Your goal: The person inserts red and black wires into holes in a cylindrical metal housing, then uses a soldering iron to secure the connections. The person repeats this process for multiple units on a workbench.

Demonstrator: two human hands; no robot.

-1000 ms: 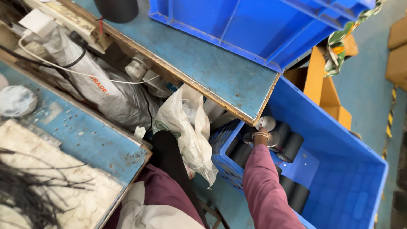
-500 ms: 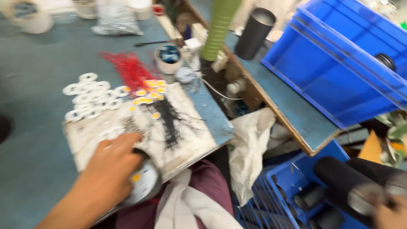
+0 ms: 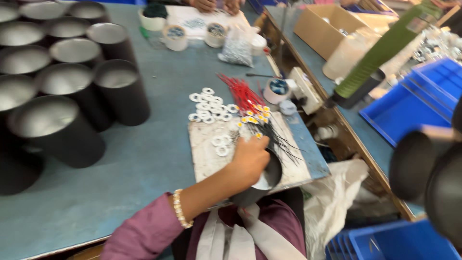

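My left hand (image 3: pixel 250 159) is shut on a short black cylinder (image 3: pixel 270 178) with a silvery inside, held at the near edge of the table over a worn white board (image 3: pixel 202 159). On and beside the board lie white rings (image 3: pixel 208 107), red wires (image 3: pixel 240 91) with yellow tips and thin black wires (image 3: pixel 281 142). At the right edge two large blurred black cylinders (image 3: pixel 423 173) hang close to the camera. A pale strip of my right hand (image 3: pixel 440 132) shows across the top of them.
Several tall black cylinders (image 3: pixel 120 91) stand upright on the blue table's left. Tape rolls (image 3: pixel 175 37), a bag of small parts (image 3: pixel 237 48), a cardboard box (image 3: pixel 327 21), a green tube (image 3: pixel 380 53), blue bins (image 3: pixel 409 110) and another person's hands (image 3: pixel 211 4) lie beyond.
The view has swung up from the bins to the table. My left hand now grips the cylinder at the board's edge, and my right hand has lifted the black cylinders close to the camera.
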